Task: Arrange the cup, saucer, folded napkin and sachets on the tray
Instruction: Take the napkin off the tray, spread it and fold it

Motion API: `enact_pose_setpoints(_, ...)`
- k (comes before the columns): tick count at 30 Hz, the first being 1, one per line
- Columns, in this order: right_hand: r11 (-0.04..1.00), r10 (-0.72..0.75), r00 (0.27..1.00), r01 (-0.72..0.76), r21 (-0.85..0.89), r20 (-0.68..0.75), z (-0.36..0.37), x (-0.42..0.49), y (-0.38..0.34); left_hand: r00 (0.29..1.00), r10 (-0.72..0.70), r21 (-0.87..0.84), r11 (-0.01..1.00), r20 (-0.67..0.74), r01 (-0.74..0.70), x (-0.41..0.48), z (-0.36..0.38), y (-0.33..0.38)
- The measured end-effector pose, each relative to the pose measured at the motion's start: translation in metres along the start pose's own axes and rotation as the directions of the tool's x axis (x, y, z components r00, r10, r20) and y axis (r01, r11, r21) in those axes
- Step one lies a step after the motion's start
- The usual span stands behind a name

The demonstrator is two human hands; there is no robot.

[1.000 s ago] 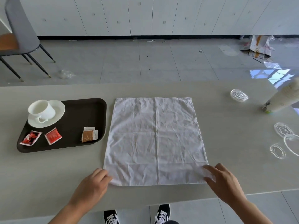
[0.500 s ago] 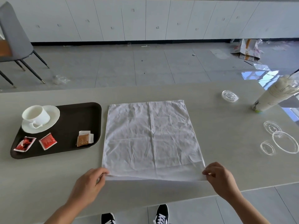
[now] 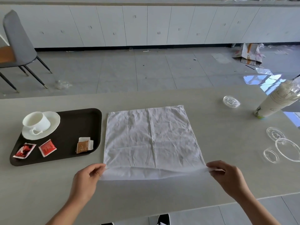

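At the far left of the frame a dark brown tray (image 3: pixel 95 127) is seen on the pale table (image 3: pixel 227 127). In the tray's upper-left corner a white cup (image 3: pixel 36 121) is seated on a white saucer (image 3: pixel 52 124), its handle turned toward the viewer. Along the tray's near edge two red sachets (image 3: pixel 24 150) (image 3: pixel 47 147) are laid, and a brown sachet (image 3: pixel 84 145) is set apart nearer the right rim. These items are arranged as in the earlier frames.

Just right of the tray, at centre frame, the white napkin (image 3: pixel 151 137) is spread unfolded. Its near-left corner is pinched between thumb and fingers of the left hand (image 3: pixel 87 181), and its near-right corner is pinched likewise by the right hand (image 3: pixel 227 177). Compared with one second earlier, when both hands rested flat at the corners, the near edge has been raised off the table and drawn taut, and a shadow is cast beneath it; the far edge is left flat.

At the right of the frame several clear plastic lids (image 3: pixel 231 101) (image 3: pixel 276 133) (image 3: pixel 288 149) (image 3: pixel 270 155) and a leaning stack of paper cups (image 3: pixel 274 103) are seen, well apart from the napkin.
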State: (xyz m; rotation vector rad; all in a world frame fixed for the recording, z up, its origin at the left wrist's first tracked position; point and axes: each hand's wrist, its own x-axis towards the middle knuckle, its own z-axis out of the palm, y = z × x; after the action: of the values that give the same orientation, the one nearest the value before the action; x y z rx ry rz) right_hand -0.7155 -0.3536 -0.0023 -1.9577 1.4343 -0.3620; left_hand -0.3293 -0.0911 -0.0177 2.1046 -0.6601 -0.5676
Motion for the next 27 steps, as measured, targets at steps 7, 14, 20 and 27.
enact_pose_setpoints(7,0.997,-0.069,0.996,0.067,-0.033,-0.052,-0.016,0.016,-0.008,0.997,-0.066,-0.052,0.997,-0.047,0.063,0.001,-0.003,0.002)
enact_pose_setpoints(14,0.998,-0.068,0.998,0.068,0.008,0.002,-0.018,0.045,-0.021,0.989,-0.121,-0.178,0.978,-0.087,0.104,0.015,0.003,0.005)
enact_pose_setpoints(20,0.994,-0.046,0.998,0.05,0.095,-0.045,-0.006,0.093,-0.044,0.979,-0.206,-0.398,0.898,-0.004,0.187,0.043,0.005,0.011)
enact_pose_setpoints(27,0.992,-0.104,0.994,0.105,0.067,-0.021,0.007,0.165,-0.077,0.95,-0.271,-0.448,0.877,-0.157,0.176,0.084,0.01,0.036)
